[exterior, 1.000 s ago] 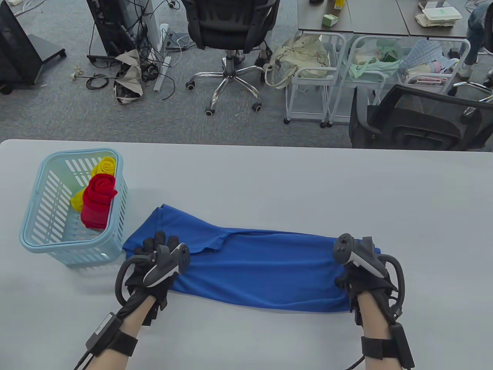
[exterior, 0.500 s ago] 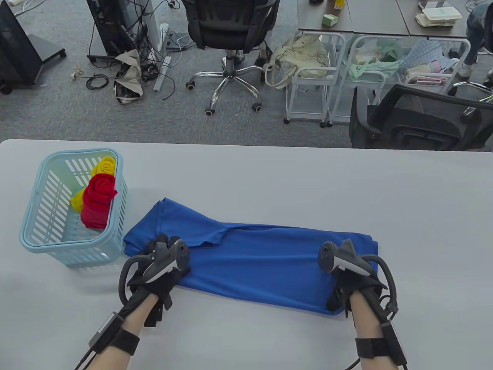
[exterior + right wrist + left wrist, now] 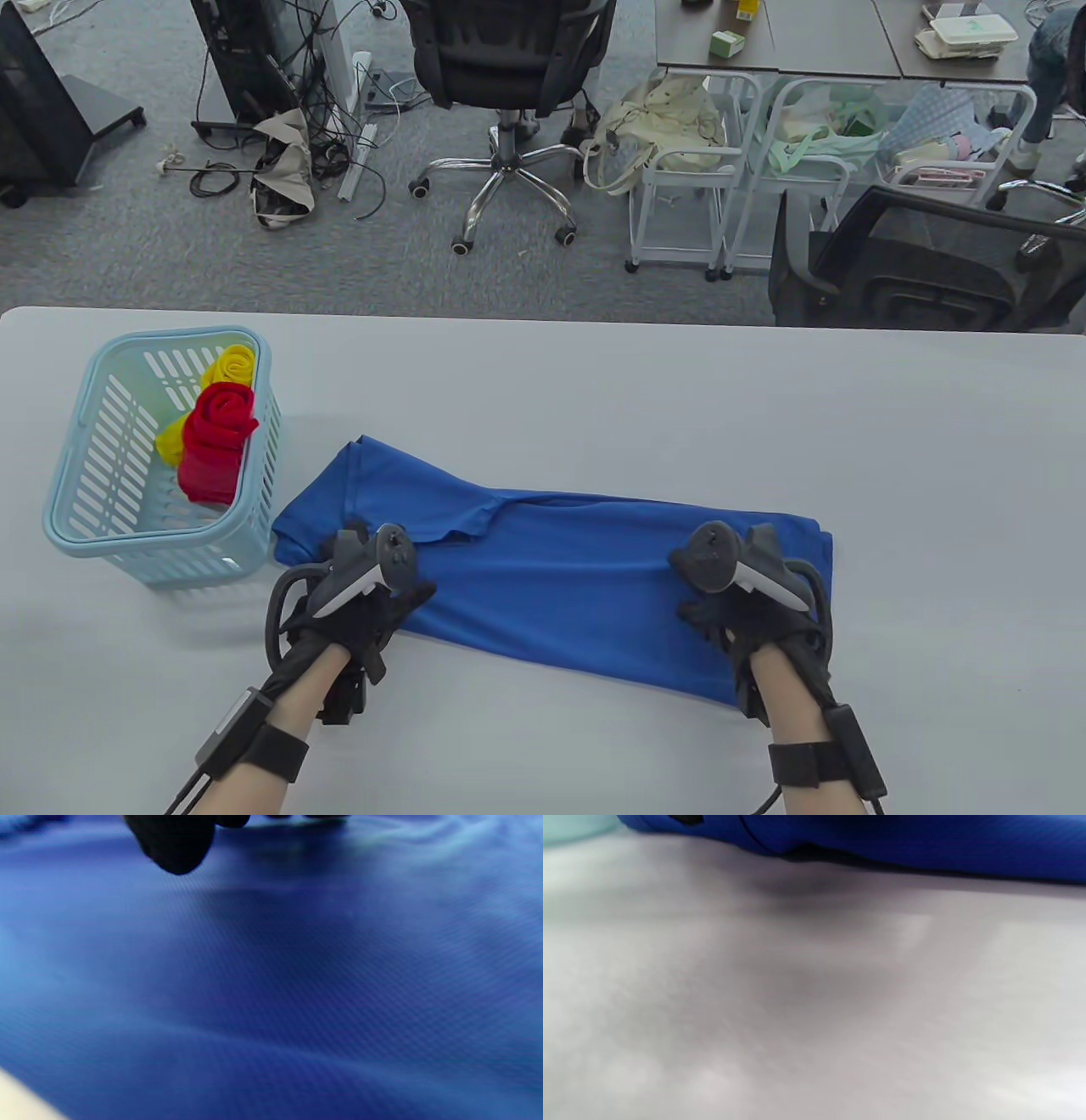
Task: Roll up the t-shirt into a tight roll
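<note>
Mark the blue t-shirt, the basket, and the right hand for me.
blue t-shirt (image 3: 560,586): table view, middle of the folded cloth.
basket (image 3: 254,501): table view, right side wall.
right hand (image 3: 755,615): table view, gloved back.

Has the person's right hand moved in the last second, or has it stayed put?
Yes. The right hand has slid left along the blue t-shirt, away from the shirt's right end and toward the basket.
</note>
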The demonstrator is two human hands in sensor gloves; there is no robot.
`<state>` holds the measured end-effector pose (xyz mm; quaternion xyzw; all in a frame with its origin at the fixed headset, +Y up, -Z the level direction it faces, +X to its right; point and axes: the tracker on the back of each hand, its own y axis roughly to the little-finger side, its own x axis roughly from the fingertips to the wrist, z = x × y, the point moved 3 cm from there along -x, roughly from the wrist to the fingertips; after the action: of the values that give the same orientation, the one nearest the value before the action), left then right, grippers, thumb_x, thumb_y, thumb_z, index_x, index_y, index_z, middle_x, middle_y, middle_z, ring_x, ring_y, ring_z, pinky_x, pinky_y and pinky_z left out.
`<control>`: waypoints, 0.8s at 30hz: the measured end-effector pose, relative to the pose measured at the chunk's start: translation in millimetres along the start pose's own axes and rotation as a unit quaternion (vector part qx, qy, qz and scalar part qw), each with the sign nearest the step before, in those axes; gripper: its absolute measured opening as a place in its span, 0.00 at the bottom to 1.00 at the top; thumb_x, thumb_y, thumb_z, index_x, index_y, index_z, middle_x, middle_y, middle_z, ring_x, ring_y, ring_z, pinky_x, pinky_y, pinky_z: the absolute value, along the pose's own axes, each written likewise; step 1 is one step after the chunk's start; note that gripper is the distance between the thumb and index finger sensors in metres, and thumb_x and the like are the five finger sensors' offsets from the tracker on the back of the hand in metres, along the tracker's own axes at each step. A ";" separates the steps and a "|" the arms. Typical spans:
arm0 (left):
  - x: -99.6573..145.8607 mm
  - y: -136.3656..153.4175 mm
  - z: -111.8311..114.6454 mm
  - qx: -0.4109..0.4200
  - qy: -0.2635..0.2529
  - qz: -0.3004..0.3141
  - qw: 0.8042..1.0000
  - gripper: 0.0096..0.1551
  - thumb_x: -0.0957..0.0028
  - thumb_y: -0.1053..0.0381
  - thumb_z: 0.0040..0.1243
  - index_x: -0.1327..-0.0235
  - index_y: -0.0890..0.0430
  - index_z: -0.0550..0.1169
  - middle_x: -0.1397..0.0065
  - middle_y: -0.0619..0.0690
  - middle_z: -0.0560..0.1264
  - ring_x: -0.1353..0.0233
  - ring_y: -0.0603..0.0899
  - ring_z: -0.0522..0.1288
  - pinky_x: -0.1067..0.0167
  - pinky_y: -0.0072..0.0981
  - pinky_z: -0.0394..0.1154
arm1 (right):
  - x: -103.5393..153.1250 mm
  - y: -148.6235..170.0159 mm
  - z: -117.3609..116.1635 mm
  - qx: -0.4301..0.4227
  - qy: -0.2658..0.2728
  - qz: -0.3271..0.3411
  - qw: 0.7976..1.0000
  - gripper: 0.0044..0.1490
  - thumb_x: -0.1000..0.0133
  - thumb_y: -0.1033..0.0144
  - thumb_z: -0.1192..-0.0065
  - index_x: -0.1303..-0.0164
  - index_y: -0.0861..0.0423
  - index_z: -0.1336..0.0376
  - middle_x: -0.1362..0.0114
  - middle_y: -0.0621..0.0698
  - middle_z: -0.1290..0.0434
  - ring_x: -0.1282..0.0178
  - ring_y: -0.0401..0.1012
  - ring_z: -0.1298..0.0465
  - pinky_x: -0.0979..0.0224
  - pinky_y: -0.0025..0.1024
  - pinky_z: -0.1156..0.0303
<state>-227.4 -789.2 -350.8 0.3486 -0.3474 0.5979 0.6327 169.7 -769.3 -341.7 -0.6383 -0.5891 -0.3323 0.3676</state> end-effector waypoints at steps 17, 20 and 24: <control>-23.5 -39.5 -11.4 -0.147 0.002 -0.061 0.987 0.60 0.61 0.21 0.20 0.17 0.49 0.36 0.10 0.63 0.41 0.13 0.71 0.47 0.21 0.68 0.56 | 12.6 -55.1 -4.1 0.073 0.014 0.063 0.995 0.47 0.42 0.50 0.36 0.14 0.46 0.53 0.11 0.52 0.52 0.12 0.58 0.46 0.21 0.58 0.45; -27.8 -48.6 -30.3 -0.191 -0.047 -0.109 0.974 0.54 0.56 0.23 0.26 0.17 0.45 0.36 0.09 0.55 0.39 0.12 0.69 0.43 0.19 0.67 0.51 | 27.4 -69.1 13.0 0.082 0.051 0.083 0.992 0.33 0.41 0.49 0.38 0.25 0.47 0.37 0.20 0.51 0.31 0.28 0.49 0.24 0.29 0.49 0.31; -19.8 -67.6 -30.8 -0.247 -0.100 -0.080 0.961 0.55 0.58 0.24 0.16 0.15 0.48 0.44 0.09 0.54 0.53 0.12 0.65 0.57 0.20 0.62 0.60 | 32.9 -78.9 9.8 0.082 0.085 0.100 0.988 0.35 0.40 0.51 0.38 0.22 0.48 0.40 0.18 0.52 0.35 0.23 0.51 0.29 0.26 0.52 0.36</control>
<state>-160.1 -775.9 -385.3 0.2664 -0.5166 0.4034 0.7067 93.8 -741.3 -312.4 -0.6312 -0.5138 -0.2976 0.4991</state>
